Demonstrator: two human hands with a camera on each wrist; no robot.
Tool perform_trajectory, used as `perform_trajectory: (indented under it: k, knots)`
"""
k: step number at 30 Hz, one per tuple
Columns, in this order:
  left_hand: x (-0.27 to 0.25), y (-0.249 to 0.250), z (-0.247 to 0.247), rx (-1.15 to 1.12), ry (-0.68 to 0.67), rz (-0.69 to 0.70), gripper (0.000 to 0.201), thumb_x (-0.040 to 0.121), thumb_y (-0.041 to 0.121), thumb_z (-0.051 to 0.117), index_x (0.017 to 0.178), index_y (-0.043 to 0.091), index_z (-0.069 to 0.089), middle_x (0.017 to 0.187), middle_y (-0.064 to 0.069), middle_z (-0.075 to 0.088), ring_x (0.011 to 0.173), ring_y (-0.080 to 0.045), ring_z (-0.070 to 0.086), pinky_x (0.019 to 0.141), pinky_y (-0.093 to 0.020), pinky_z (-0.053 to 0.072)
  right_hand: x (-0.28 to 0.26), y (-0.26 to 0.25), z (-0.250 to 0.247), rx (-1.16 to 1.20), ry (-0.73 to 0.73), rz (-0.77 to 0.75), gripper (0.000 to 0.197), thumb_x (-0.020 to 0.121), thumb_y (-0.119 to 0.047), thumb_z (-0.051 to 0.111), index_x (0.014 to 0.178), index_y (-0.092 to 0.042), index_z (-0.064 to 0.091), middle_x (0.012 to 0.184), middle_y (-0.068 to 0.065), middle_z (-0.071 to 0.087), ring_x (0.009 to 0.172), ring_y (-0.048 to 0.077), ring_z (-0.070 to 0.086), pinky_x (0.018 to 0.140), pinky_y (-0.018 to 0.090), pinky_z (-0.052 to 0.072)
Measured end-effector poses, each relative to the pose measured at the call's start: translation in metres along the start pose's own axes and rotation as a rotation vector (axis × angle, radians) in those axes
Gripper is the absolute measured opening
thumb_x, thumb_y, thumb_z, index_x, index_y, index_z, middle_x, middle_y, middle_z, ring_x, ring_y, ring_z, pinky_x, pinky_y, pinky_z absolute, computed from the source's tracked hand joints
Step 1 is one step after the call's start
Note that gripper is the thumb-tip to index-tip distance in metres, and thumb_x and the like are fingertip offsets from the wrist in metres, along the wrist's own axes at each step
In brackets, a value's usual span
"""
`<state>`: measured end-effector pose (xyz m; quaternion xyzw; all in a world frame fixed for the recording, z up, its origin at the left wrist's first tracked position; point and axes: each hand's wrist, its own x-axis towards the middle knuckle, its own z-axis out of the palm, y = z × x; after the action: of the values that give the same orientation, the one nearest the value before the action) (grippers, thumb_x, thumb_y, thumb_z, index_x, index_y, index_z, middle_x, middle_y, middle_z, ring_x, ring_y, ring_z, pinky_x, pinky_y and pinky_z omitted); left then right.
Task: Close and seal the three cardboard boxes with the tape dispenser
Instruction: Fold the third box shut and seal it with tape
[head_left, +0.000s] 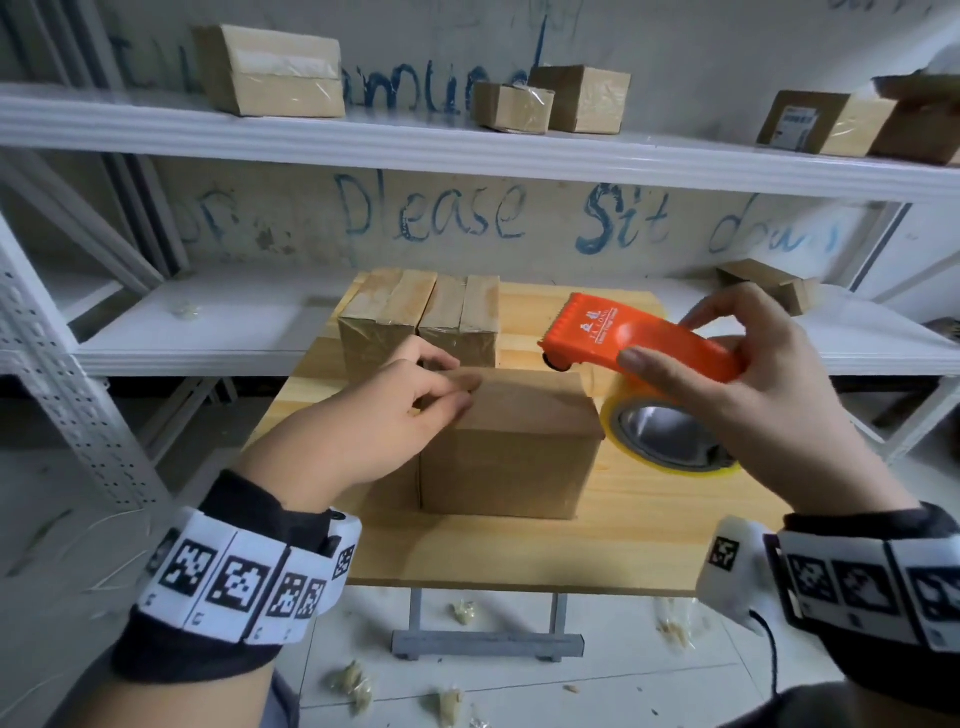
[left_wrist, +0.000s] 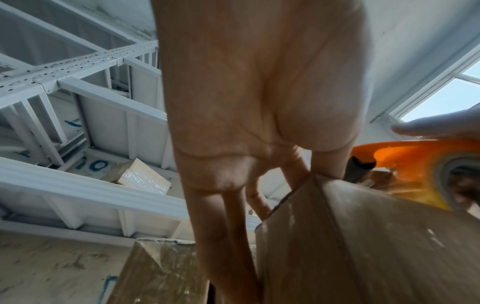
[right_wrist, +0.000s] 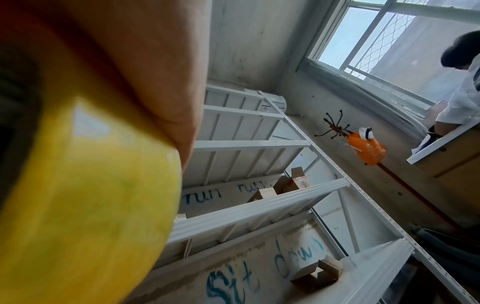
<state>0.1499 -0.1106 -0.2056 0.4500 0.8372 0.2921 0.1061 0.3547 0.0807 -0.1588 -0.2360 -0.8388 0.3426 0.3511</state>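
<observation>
- Left hand (head_left: 395, 415) grips the near cardboard box (head_left: 509, 447) at its top left edge, on the wooden table (head_left: 649, 530).
- Right hand (head_left: 753, 405) is clamped on the orange tape dispenser (head_left: 639, 343), whose nose is at the box's far right top edge.
- Behind them, the left taped box (head_left: 379, 322) touches the right taped box (head_left: 460, 322).

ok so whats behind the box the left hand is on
The left taped box and right taped box stand side by side behind the front box. The left hand and front box cover their lower fronts.
</observation>
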Motion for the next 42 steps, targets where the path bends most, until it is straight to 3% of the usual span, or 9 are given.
perform_trajectory:
  k: [5,9,12,18,24,34,38,40,42]
  knots:
    - [-0.002,0.002,0.0,-0.03,-0.002,-0.007,0.028,0.1,0.045,0.048,0.115,0.039,0.071,0.123,0.03,0.037,0.114,-0.005,0.052,0.099,-0.038,0.047,0.003,-0.005,-0.01,0.032,-0.101,-0.047,0.071,0.059,-0.032,0.091,0.116,-0.027,0.048,0.086,0.002,0.07,0.07,0.019,0.067,0.06,0.032,0.056]
    - [-0.005,0.005,-0.004,0.015,-0.033,0.004,0.053,0.092,0.066,0.036,0.131,0.042,0.062,0.13,0.03,0.033,0.11,-0.002,0.054,0.097,-0.038,0.049,0.005,-0.009,-0.013,0.151,-0.136,-0.129,0.059,0.067,-0.001,0.085,0.114,-0.02,0.055,0.09,-0.004,0.074,0.073,0.024,0.071,0.06,0.036,0.058]
    - [-0.004,0.004,-0.004,0.024,-0.047,0.009,0.052,0.095,0.063,0.036,0.137,0.041,0.057,0.132,0.028,0.032,0.114,-0.003,0.052,0.097,-0.033,0.046,0.009,-0.013,-0.004,0.197,-0.123,-0.191,0.053,0.071,0.002,0.082,0.113,-0.023,0.06,0.092,-0.002,0.075,0.074,0.019,0.072,0.063,0.036,0.058]
    - [-0.003,0.004,0.0,-0.046,-0.006,0.006,0.038,0.1,0.05,0.045,0.135,0.04,0.058,0.129,0.028,0.034,0.108,0.004,0.05,0.089,-0.018,0.042,0.027,-0.011,0.02,-0.058,-0.077,-0.364,0.053,0.079,0.009,0.062,0.123,-0.021,0.068,0.1,-0.013,0.065,0.088,-0.001,0.059,0.075,0.003,0.04]
    - [-0.005,0.002,0.0,-0.035,-0.001,0.034,0.039,0.099,0.054,0.043,0.135,0.047,0.056,0.127,0.033,0.033,0.11,0.001,0.053,0.094,-0.029,0.047,0.031,-0.006,0.032,-0.144,0.017,-0.537,0.062,0.076,0.017,0.058,0.131,-0.012,0.065,0.115,0.002,0.061,0.103,0.008,0.054,0.087,0.004,0.036]
    - [-0.003,-0.005,0.004,-0.119,0.021,0.08,0.031,0.1,0.045,0.05,0.128,0.043,0.063,0.133,0.022,0.039,0.124,-0.003,0.047,0.11,-0.035,0.038,0.025,-0.004,0.052,-0.193,-0.031,-0.591,0.07,0.072,0.021,0.055,0.132,-0.012,0.063,0.119,0.004,0.058,0.106,0.017,0.056,0.09,0.019,0.044]
    - [-0.006,-0.007,-0.003,-0.306,0.053,0.069,0.025,0.097,0.043,0.059,0.12,0.047,0.067,0.114,0.036,0.057,0.115,0.004,0.055,0.112,-0.037,0.039,0.024,-0.001,0.053,-0.206,-0.011,-0.575,0.072,0.071,0.022,0.052,0.133,-0.013,0.062,0.122,0.004,0.058,0.11,0.02,0.056,0.094,0.022,0.044]
    - [-0.005,-0.005,-0.006,-0.405,0.144,0.013,0.018,0.098,0.04,0.061,0.102,0.054,0.071,0.107,0.021,0.071,0.109,-0.007,0.064,0.109,-0.042,0.043,0.026,0.001,0.052,-0.2,-0.001,-0.568,0.072,0.071,0.023,0.052,0.133,-0.012,0.062,0.122,0.005,0.058,0.11,0.018,0.056,0.095,0.016,0.042]
    - [-0.004,-0.001,-0.009,-0.57,0.254,-0.02,0.022,0.099,0.029,0.06,0.093,0.043,0.076,0.099,0.01,0.075,0.103,-0.016,0.068,0.106,-0.045,0.046,0.026,0.001,0.052,-0.2,0.001,-0.565,0.072,0.071,0.023,0.052,0.133,-0.012,0.062,0.122,0.005,0.058,0.11,0.017,0.055,0.094,0.012,0.04]
